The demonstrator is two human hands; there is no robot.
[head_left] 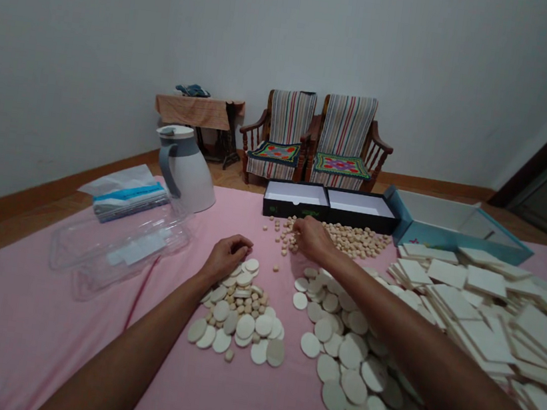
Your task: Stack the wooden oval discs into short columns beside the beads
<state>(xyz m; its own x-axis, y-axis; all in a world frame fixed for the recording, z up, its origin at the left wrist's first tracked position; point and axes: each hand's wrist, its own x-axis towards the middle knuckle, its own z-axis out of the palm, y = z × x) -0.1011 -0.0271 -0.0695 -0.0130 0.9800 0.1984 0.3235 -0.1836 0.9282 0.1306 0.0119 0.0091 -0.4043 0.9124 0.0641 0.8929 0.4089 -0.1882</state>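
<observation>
My right hand [313,238] reaches into a spread of small wooden beads [357,241], its fingers drawn together and pointing down among them. Its fingertips are partly hidden, so which beads are in them does not show clearly. Beside the top of a smaller heap rests my left hand [227,257], fingers loosely bent, thumb apart, nothing visible in it. That heap mixes pale round discs [246,326] with more beads [246,304]. Under my right forearm lies a larger pile of round discs [353,351], partly covered by the arm.
Pale square tiles [488,282] are heaped at the right, by a blue box [457,222]. Two black trays [294,211] stand behind the beads. Left are a white jug [195,178], a tissue pack [128,196] and clear plastic packaging [121,252]. A pink cloth [227,401] lies underneath.
</observation>
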